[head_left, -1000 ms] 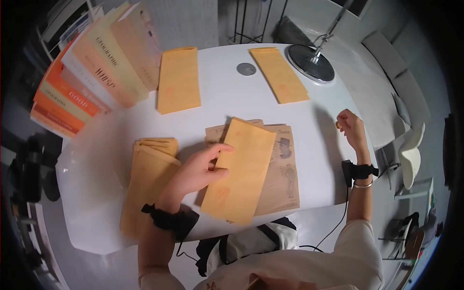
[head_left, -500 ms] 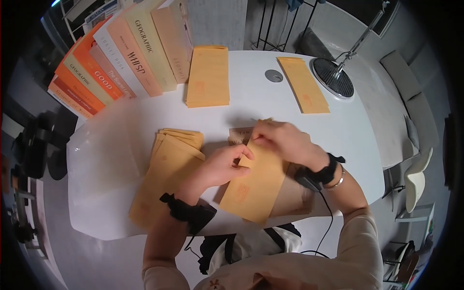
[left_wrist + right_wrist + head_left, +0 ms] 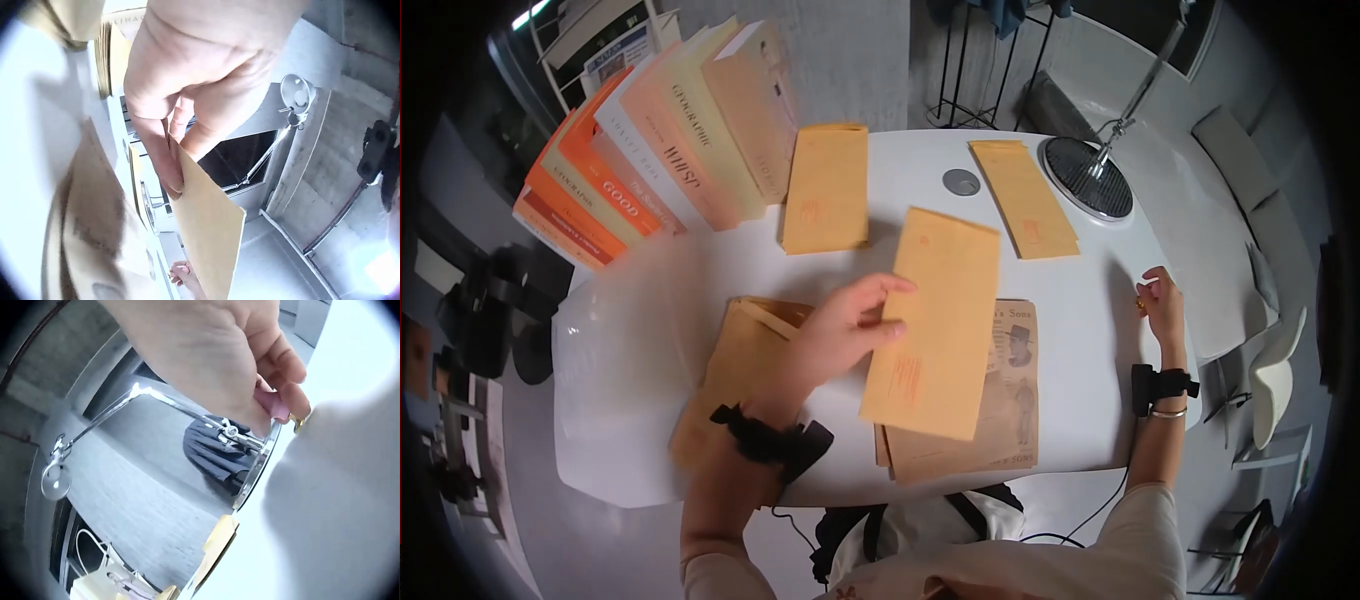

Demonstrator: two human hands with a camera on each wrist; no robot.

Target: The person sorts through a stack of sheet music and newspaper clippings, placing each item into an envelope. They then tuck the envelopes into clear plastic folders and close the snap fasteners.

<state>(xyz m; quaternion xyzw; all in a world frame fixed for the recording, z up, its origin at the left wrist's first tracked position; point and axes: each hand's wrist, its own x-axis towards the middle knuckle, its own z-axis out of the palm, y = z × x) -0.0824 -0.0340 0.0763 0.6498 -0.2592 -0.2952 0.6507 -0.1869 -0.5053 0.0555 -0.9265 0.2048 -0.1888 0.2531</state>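
My left hand [image 3: 840, 335] pinches a yellow-brown paper envelope [image 3: 940, 320] by its left edge, thumb on one side and fingers on the other. In the left wrist view this envelope [image 3: 206, 231] stands tilted on edge, raised over the table. Under it lie brown sheets with newspaper-style print [image 3: 1012, 400]. A pile of similar envelopes [image 3: 735, 385] sits beneath my left wrist. Near the table's right edge, my right hand [image 3: 1165, 305] is apart from the envelopes. Between its thumb and finger the right wrist view shows a small pink thing with a gold-coloured tip [image 3: 273, 405].
Two more envelope piles, one back left [image 3: 825, 190] and one back right [image 3: 1025, 200], lie on the white table [image 3: 1080, 400]. Upright books [image 3: 670, 150] line the back left corner. A lamp base [image 3: 1088, 178] stands back right, beside a round grey disc [image 3: 961, 182]. Clear plastic [image 3: 625, 350] covers the left end.
My right hand went from the right side to the envelope's upper part, then back to the right. My left hand kept its grip; the envelope now stands higher and straighter.
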